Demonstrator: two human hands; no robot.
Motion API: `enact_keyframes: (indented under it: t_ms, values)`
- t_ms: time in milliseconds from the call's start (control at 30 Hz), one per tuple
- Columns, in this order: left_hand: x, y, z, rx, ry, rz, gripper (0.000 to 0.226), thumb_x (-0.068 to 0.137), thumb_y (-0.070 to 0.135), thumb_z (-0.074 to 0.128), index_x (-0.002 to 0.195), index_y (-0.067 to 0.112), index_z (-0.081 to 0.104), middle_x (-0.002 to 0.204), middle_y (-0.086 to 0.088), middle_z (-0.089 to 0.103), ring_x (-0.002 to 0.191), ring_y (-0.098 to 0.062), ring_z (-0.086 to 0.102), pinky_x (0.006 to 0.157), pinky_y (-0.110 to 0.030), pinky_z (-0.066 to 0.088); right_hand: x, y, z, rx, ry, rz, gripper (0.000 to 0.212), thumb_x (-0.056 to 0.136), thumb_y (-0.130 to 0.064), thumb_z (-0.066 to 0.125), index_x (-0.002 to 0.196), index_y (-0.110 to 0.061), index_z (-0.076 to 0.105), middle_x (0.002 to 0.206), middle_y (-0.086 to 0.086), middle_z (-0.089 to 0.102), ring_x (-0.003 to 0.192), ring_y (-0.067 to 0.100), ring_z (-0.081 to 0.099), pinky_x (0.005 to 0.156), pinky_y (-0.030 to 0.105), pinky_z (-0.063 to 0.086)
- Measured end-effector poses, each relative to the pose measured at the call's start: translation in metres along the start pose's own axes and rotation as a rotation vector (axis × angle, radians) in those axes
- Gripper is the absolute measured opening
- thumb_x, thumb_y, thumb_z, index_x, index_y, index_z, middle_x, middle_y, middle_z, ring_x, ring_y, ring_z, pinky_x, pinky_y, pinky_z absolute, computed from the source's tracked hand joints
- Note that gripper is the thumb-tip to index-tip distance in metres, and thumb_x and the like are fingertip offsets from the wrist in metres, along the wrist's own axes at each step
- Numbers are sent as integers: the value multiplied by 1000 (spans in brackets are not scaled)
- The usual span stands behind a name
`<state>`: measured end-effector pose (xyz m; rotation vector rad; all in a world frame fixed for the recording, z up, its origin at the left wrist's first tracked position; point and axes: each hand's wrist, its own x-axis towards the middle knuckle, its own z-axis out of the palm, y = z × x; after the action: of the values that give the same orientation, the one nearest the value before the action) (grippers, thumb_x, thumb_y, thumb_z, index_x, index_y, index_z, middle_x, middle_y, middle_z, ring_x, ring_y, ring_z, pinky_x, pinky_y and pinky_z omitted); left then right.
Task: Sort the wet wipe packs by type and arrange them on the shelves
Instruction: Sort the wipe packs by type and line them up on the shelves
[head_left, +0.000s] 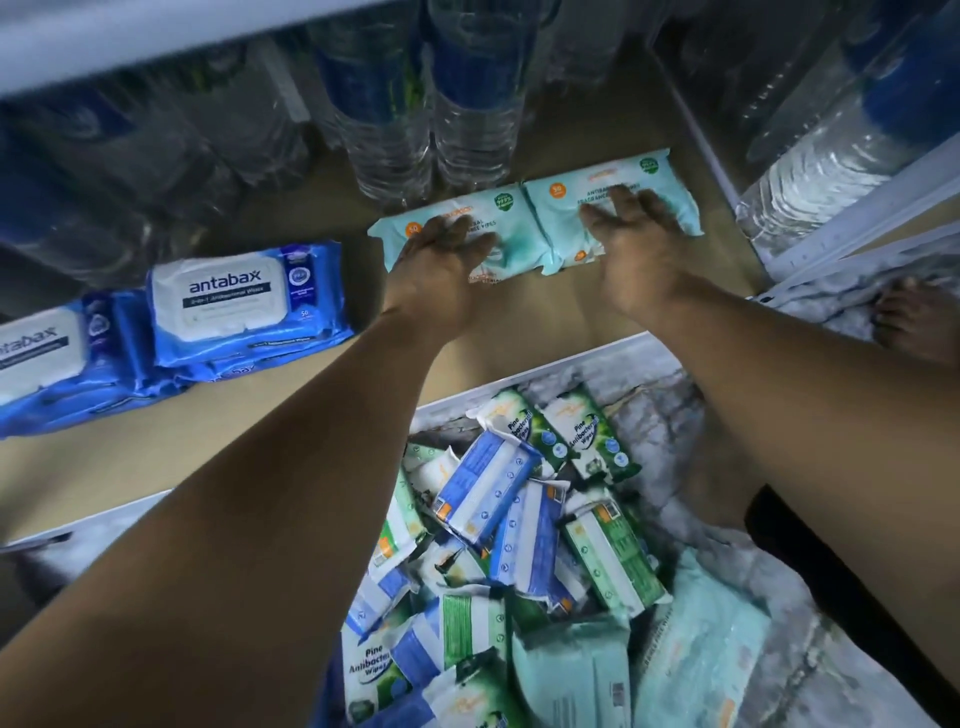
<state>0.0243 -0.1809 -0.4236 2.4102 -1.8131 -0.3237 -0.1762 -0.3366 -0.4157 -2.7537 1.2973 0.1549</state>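
Two light teal wipe packs lie side by side on the wooden shelf (311, 395). My left hand (441, 260) rests flat on the left teal pack (514, 234). My right hand (631, 234) rests with straight fingers on the right teal pack (670, 192). To the left, blue Antabax packs (244, 301) sit in low stacks on the same shelf. Below the shelf's front edge, a pile of mixed packs (519, 519) lies on the floor: green pine packs, blue-and-white packs and more teal ones.
Clear water bottles (467, 114) stand at the back of the shelf, just behind the teal packs. More bottled water (810, 176) fills the neighbouring shelf unit at right. A bare foot (914, 322) is on the floor at right.
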Motion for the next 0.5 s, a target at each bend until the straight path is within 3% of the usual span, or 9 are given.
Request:
enact_keyframes:
  t_ms: [67,133,267,333,400,500]
  values:
    - [-13,6,-7,-18,-3,-29,72,93,39,57,157,33,26,167,-4,19,153,-28,16,124,-46,18,-17,-7,-10,32,-21,39,82,77,-10,65,152,-29,36,163,6,25,149,39,20,119,53,22]
    - [-44,22,-12,-77,19,-111,80,91,36,59,160,28,20,167,-7,17,154,-31,14,124,-49,16,-49,-15,-12,107,44,78,85,73,-10,65,152,-22,38,159,9,33,145,39,29,117,49,27]
    - [-146,63,2,-261,6,-90,66,89,35,47,153,23,37,154,-6,44,143,-33,37,117,-49,31,-153,-32,-2,356,224,142,66,70,-7,55,136,-8,59,125,18,62,107,40,61,93,42,53]
    - [-198,81,16,-301,-9,-97,61,87,35,42,145,18,51,145,-10,54,135,-36,46,111,-51,39,-209,-40,5,459,286,200,60,70,-14,41,123,-8,69,111,15,66,99,38,63,86,41,56]
    - [-243,98,22,-322,-29,-121,55,86,31,50,138,14,58,136,-13,60,128,-38,52,108,-50,43,-266,-45,14,540,310,292,61,65,-16,34,111,-10,74,99,12,65,95,38,62,83,41,55]
    - [-289,124,17,-268,-59,-126,53,83,29,51,133,13,62,132,-15,60,126,-39,53,106,-52,44,-344,-54,18,567,248,487,47,58,-2,58,100,-7,77,87,16,66,85,43,63,73,44,56]
